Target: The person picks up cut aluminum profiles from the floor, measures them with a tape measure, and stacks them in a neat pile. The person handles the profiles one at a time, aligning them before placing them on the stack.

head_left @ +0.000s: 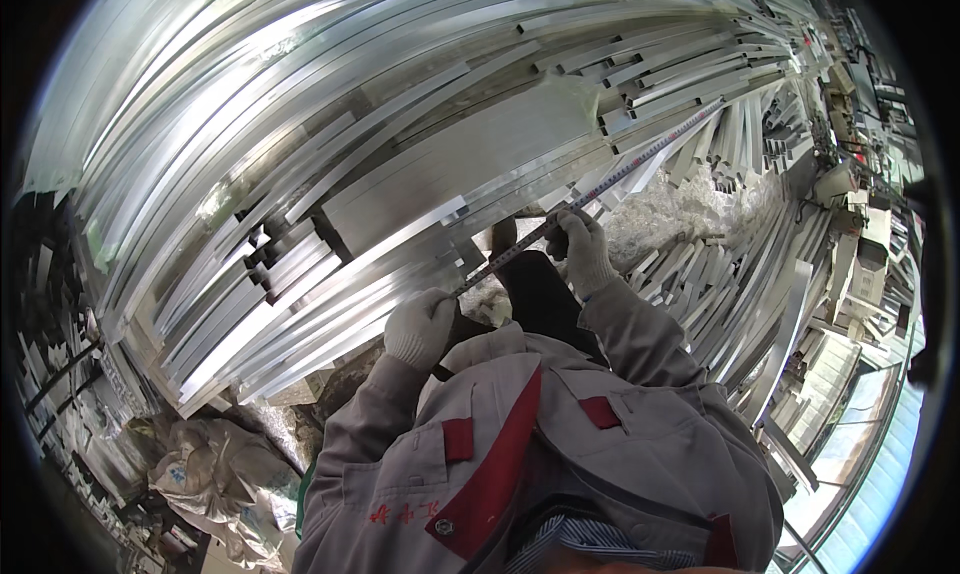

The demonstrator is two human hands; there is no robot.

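Observation:
A pulled-out tape measure runs slantwise from my left hand up to the far right, over the metal profiles. Wrapped in a white knit glove, my left hand is closed at the near end of the blade; its case, if in the palm, is hidden. My right hand, gloved in the same way, pinches the blade partway along, between thumb and fingers. Just beyond both hands lies a stack of long silvery metal profiles, some with their hollow square ends showing.
More profiles lie fanned out at the right, beside crumpled clear plastic film. A pale plastic sack lies at the lower left. Shelving and boxes stand along the right, near a bright window.

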